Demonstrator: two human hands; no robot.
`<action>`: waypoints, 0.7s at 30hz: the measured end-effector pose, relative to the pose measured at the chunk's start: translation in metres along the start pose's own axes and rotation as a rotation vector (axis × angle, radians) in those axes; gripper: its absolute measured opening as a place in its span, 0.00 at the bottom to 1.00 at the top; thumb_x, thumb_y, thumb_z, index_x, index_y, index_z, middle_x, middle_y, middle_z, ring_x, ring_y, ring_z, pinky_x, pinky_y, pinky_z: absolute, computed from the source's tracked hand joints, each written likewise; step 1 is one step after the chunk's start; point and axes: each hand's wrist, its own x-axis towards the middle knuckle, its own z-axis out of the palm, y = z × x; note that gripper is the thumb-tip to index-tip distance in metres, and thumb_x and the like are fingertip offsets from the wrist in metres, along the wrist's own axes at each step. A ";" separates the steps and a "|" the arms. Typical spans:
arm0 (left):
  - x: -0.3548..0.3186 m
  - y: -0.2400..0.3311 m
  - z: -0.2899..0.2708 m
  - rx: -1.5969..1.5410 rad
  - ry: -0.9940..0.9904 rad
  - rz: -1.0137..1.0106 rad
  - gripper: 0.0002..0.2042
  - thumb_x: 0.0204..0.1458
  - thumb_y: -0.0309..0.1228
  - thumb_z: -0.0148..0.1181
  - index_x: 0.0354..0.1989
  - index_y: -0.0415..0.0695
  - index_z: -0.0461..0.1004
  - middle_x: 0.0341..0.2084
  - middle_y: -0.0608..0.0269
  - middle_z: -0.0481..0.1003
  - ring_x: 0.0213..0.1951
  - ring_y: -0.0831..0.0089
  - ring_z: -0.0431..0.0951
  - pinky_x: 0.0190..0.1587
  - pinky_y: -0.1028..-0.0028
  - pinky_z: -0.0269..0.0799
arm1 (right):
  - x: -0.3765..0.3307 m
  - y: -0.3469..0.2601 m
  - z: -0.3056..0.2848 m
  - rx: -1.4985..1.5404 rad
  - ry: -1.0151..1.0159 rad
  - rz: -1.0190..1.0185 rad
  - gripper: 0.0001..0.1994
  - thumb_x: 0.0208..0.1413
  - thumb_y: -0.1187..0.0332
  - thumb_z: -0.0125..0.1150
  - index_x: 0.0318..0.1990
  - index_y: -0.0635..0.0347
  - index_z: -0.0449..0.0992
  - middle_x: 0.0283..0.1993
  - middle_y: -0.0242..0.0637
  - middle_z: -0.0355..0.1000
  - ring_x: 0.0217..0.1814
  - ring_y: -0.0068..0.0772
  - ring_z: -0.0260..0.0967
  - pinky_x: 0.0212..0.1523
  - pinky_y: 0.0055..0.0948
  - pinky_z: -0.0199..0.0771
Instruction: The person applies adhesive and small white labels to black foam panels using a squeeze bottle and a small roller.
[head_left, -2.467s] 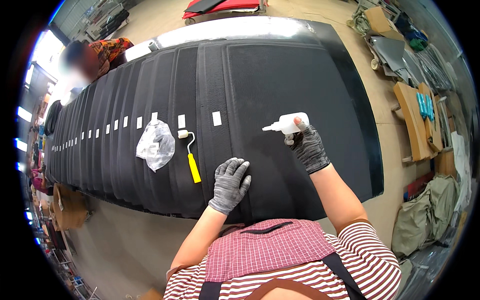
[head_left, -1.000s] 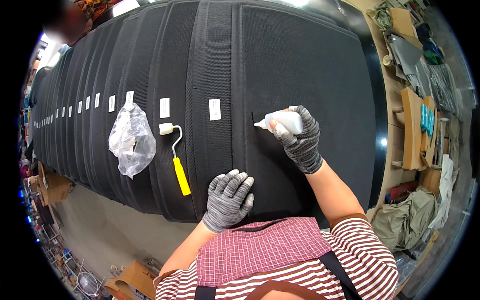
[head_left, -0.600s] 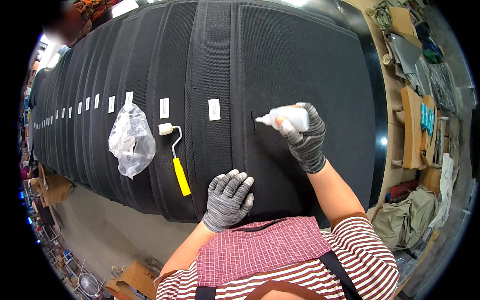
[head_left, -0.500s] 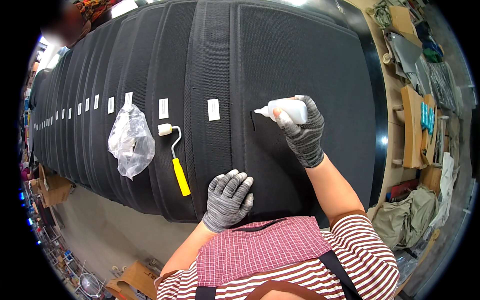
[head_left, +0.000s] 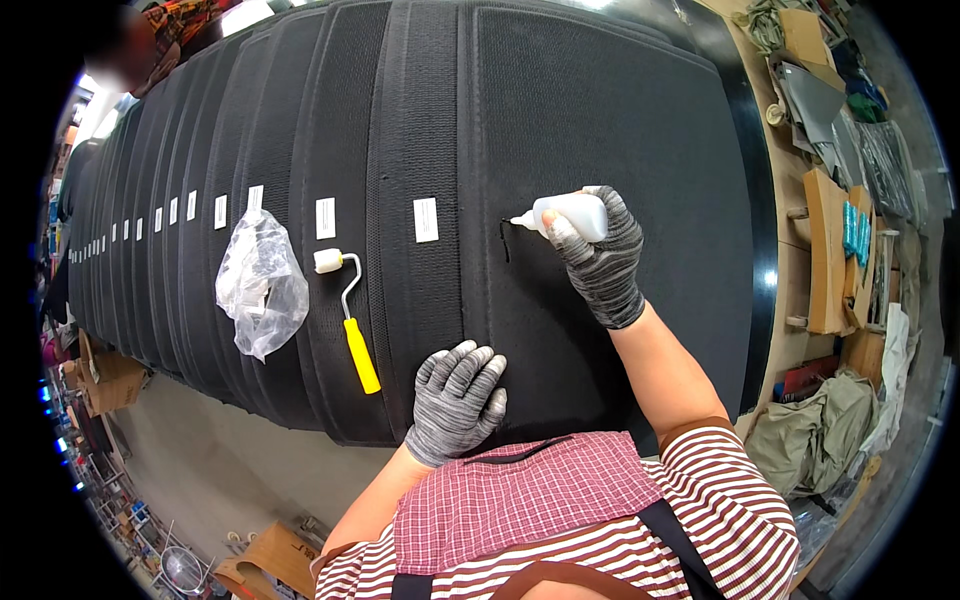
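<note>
My right hand, in a grey glove with bare fingertips, grips a white squeeze bottle lying tilted to the left. Its narrow nozzle points at the top end of a short, shiny dark line on the topmost black textured mat. Whether the tip touches the mat I cannot tell. My left hand, gloved alike, lies palm down on the mats near their front edge, fingers stretched and holding nothing. A small roller with a yellow handle rests to its left. Beyond that sits a clear plastic bag with white pieces inside.
Overlapping black mats fan out to the far left, each with a white label. Cardboard pieces and a crumpled olive cloth lie along the right. Another person is at the far left. A cardboard box stands at lower left.
My right hand has shifted slightly left with the bottle, and a short dark stroke now runs from the line's top toward the nozzle. The left hand stays in place.
</note>
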 end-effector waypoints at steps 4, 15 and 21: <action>0.001 0.001 -0.001 0.000 -0.005 -0.002 0.18 0.48 0.37 0.61 0.48 0.47 0.78 0.49 0.61 0.74 0.56 0.61 0.70 0.61 0.59 0.60 | 0.000 0.001 -0.004 -0.002 -0.003 0.050 0.17 0.48 0.67 0.73 0.40 0.63 0.73 0.31 0.38 0.77 0.32 0.29 0.77 0.33 0.27 0.79; 0.001 0.000 -0.001 -0.003 -0.015 -0.001 0.18 0.48 0.37 0.61 0.48 0.47 0.78 0.49 0.61 0.74 0.56 0.60 0.70 0.61 0.59 0.60 | 0.001 0.006 -0.008 0.012 0.019 0.074 0.18 0.48 0.66 0.73 0.41 0.64 0.73 0.30 0.39 0.76 0.32 0.29 0.77 0.33 0.28 0.79; 0.000 -0.001 0.000 0.001 -0.012 -0.001 0.18 0.49 0.37 0.61 0.49 0.47 0.78 0.50 0.61 0.73 0.57 0.60 0.69 0.61 0.59 0.60 | 0.000 0.004 -0.012 -0.114 -0.025 -0.089 0.18 0.47 0.65 0.74 0.41 0.65 0.73 0.30 0.39 0.76 0.30 0.32 0.77 0.31 0.29 0.79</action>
